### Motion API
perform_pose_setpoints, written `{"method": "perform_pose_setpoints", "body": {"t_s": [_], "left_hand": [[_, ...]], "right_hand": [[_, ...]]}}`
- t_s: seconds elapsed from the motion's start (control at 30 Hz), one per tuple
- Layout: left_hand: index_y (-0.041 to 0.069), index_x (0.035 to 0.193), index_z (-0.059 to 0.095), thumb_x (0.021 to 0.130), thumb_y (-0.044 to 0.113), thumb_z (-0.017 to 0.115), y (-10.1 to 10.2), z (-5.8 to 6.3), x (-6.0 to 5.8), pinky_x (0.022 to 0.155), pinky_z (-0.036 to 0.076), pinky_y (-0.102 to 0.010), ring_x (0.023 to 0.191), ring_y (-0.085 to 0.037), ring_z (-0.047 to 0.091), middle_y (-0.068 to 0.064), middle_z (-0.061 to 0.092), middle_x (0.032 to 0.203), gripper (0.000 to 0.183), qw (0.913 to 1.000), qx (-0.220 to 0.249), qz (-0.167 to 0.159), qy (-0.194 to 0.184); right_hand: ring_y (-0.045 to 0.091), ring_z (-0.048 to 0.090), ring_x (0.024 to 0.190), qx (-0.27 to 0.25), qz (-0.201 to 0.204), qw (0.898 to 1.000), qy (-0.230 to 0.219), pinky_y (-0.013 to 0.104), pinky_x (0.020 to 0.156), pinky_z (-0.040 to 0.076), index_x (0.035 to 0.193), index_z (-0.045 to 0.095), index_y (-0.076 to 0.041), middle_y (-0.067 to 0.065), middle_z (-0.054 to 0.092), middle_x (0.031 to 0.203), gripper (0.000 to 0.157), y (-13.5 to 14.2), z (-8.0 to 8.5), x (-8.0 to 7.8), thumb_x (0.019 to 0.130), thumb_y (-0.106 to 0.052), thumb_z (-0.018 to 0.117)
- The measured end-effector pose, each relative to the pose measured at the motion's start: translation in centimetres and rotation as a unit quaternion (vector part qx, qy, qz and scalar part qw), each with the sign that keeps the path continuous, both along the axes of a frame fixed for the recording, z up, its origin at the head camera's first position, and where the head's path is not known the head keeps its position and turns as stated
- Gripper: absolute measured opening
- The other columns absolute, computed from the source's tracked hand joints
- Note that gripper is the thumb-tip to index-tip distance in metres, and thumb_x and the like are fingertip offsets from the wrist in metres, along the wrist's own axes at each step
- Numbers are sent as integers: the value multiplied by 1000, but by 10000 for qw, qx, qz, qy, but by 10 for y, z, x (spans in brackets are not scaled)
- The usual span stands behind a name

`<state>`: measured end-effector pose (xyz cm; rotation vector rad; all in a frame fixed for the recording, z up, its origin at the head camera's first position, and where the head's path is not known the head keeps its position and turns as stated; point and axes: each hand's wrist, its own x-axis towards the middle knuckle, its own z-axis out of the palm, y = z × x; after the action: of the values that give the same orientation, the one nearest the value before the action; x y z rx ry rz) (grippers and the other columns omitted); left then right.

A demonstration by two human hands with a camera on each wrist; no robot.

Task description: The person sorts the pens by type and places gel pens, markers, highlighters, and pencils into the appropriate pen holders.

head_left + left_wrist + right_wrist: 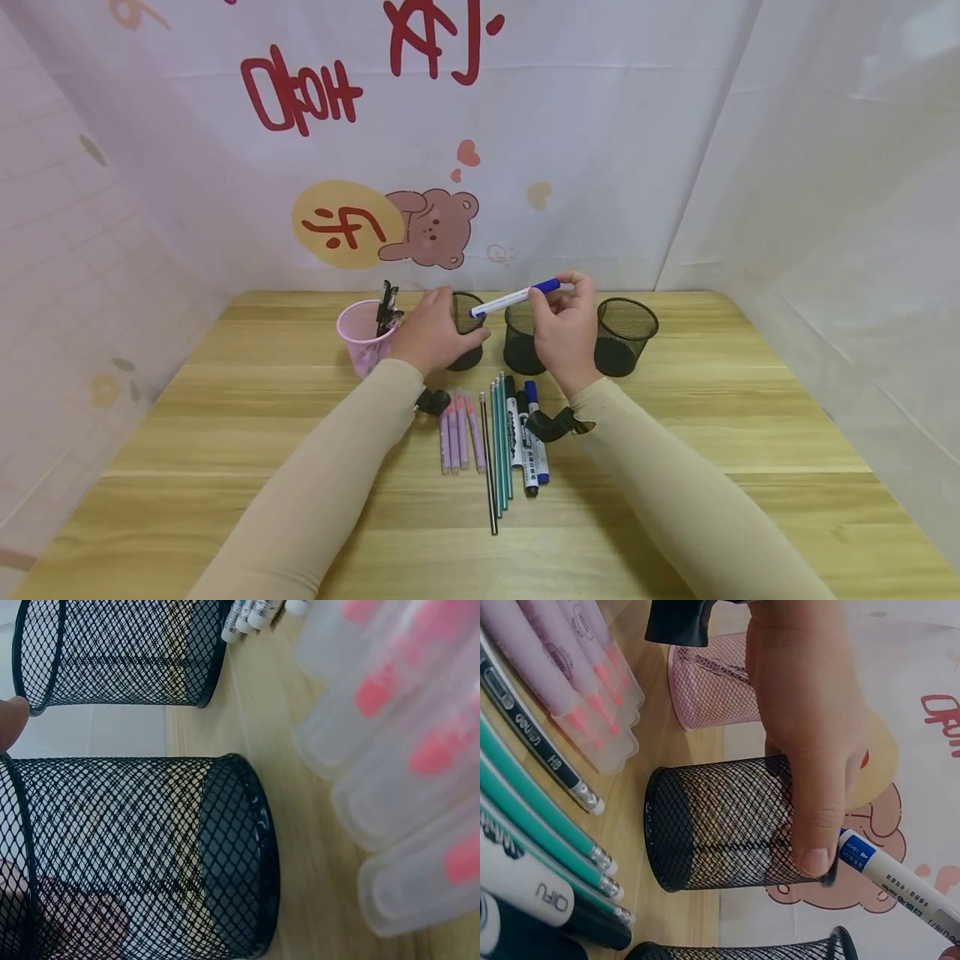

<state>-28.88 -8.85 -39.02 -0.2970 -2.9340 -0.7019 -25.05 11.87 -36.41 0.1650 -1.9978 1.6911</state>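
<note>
My left hand holds a black mesh pen cup near its rim, thumb on the near side; the cup stands upright on the table. Between thumb and fingers, my right hand pinches a white whiteboard marker by its blue cap. The marker slants, its blue tail end lower and right at the rim of the held cup. In the left wrist view, that cup shows mesh walls and a solid dark base, with only a fingertip of the hand in sight.
A pink mesh cup with black pens stands at left. Two more black mesh cups stand at right. In front lie purple highlighters, a black pencil, green pencils, and black and blue markers.
</note>
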Motion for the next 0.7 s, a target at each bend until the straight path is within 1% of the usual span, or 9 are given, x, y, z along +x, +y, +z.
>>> {"method": "perform_pose_setpoints", "body": {"t_s": [0.1, 0.17, 0.27, 0.4, 0.57, 0.63, 0.7], "left_hand": [[7, 157, 38, 83, 79, 66, 0, 0, 0, 116, 49, -47, 139, -27, 55, -9, 50, 155, 107, 10000, -23, -2, 20], [7, 157, 39, 83, 79, 66, 1, 0, 0, 115, 49, -47, 137, -27, 55, -8, 51, 154, 106, 10000, -40, 12, 38], [7, 156, 39, 83, 79, 67, 1, 0, 0, 114, 51, -47, 135, -27, 56, -8, 51, 153, 106, 10000, -35, 31, 42], [8, 155, 40, 83, 78, 67, 1, 1, 1, 110, 53, -46, 127, -25, 59, -8, 53, 148, 104, 10000, -19, 55, 31], [8, 149, 44, 83, 78, 67, 1, 1, 1, 98, 57, -43, 110, -24, 59, -6, 57, 133, 99, 10000, -35, 59, 18], [8, 148, 44, 84, 78, 68, 1, 1, 1, 96, 57, -44, 109, -24, 59, -6, 57, 132, 98, 10000, -42, 64, 5], [8, 151, 43, 84, 77, 68, 2, 1, 2, 100, 56, -44, 114, -25, 60, -7, 56, 138, 100, 10000, -48, 85, 5]], "right_hand": [[10, 58, 71, 31, 51, 10000, 69, 22, 62, 44, 127, 47, 2, 19, 69, 90, 33, -5, 0, -1, 102, -8, 66], [11, 58, 72, 67, 88, 9999, 30, 22, 63, 44, 126, 47, 1, 24, 69, 92, 32, -8, -1, -1, 102, -7, 66], [13, 59, 74, 137, 129, 9998, -78, 22, 64, 44, 126, 46, -2, 27, 70, 95, 31, -12, -1, -1, 102, -8, 65], [14, 59, 74, 284, 97, 9994, -172, 22, 62, 44, 127, 47, -3, 24, 72, 96, 32, -17, -2, -1, 102, -10, 66], [16, 61, 73, 504, 28, 9986, -165, 22, 61, 45, 127, 50, -2, 22, 75, 95, 31, -22, -3, -1, 102, -11, 68], [17, 63, 74, 599, 17, 9981, -152, 22, 62, 46, 126, 51, -2, 22, 76, 95, 31, -24, -4, -1, 102, -12, 68], [20, 65, 74, 726, -13, 9973, -141, 23, 62, 46, 126, 52, -3, 20, 77, 96, 30, -26, -5, 0, 102, -12, 68]]}}
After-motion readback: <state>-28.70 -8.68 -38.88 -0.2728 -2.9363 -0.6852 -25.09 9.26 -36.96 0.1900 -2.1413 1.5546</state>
